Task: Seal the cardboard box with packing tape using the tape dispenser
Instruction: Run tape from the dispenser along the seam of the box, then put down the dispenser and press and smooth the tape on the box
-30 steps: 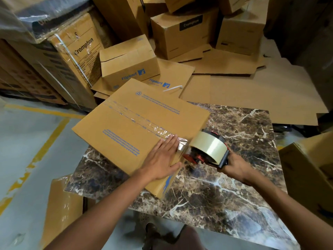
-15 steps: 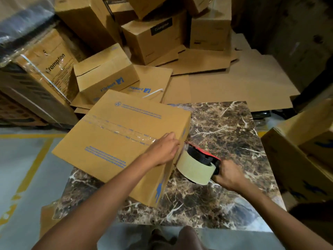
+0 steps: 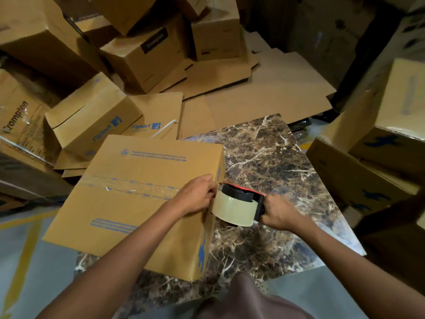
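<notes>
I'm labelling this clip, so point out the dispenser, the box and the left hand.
dispenser (image 3: 232, 211), head view, on its pale tape roll.
box (image 3: 142, 166), head view, on its top panel.
left hand (image 3: 195, 199), head view, on the back of the hand.

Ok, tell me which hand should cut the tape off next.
Right. The right hand grips the tape dispenser at the side of the box; the left hand curls over the box edge where the tape strip runs, steadying it.

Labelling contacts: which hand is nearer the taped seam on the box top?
Left. The left hand curls over the cardboard box edge at the end of the taped seam; the right hand grips the tape dispenser beside the box.
</notes>
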The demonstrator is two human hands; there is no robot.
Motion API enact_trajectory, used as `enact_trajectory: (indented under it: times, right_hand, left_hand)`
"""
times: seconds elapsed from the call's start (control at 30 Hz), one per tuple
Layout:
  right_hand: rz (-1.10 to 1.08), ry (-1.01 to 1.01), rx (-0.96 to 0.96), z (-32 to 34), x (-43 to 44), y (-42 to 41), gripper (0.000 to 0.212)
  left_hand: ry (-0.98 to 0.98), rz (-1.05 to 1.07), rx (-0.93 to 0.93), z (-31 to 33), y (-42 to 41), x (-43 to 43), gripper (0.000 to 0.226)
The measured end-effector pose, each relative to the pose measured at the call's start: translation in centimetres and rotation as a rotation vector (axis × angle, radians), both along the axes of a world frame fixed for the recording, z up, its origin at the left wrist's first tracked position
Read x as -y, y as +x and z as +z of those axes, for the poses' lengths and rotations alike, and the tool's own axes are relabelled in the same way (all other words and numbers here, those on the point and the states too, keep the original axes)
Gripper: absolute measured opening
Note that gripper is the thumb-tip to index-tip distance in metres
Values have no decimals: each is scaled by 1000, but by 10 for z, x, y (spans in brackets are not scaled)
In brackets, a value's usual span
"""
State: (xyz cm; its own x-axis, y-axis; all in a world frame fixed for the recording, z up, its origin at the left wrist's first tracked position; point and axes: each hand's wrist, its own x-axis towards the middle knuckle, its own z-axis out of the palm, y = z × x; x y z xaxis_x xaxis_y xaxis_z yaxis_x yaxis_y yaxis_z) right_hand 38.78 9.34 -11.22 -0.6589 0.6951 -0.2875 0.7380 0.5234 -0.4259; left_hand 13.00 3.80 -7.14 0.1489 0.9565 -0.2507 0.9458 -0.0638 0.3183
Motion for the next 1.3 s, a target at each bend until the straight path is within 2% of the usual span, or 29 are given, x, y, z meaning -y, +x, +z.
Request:
enact_trajectory:
  times: [0.17, 0.33, 0.47, 0.8, 0.97, 1.1, 1.17, 1.23, 1.3]
  right_hand:
    - [3, 46, 73, -2, -2, -2, 41]
    - [-39, -5, 33, -3, 0, 4, 36]
    - [-42, 31, 19, 2, 3, 15, 34]
    - [-59, 49, 131, 14, 8, 19, 23]
    - [-40, -97, 66, 12, 11, -7, 20]
    - [-77, -209, 2, 8, 5, 0, 12]
    - [-174, -319, -92, -6, 7, 11, 9]
    - [-333, -505, -252, -22, 13, 21, 21]
    - [-439, -665, -345, -32, 17, 27, 25]
  left_hand:
    - [9, -54, 27, 1, -4, -5, 13]
    - [13, -46, 53, 2, -3, -6, 12]
    - [-9, -21, 45, 4, -3, -6, 12]
    - [9, -1, 19, 1, -3, 3, 11]
    - [8, 85, 64, -7, -4, 10, 12]
    - [12, 21, 132, -8, -10, 10, 10]
    - [13, 50, 172, -6, -8, 10, 11]
    - [0, 85, 210, -4, -6, 10, 9]
    - [-27, 108, 209, -3, -3, 10, 10]
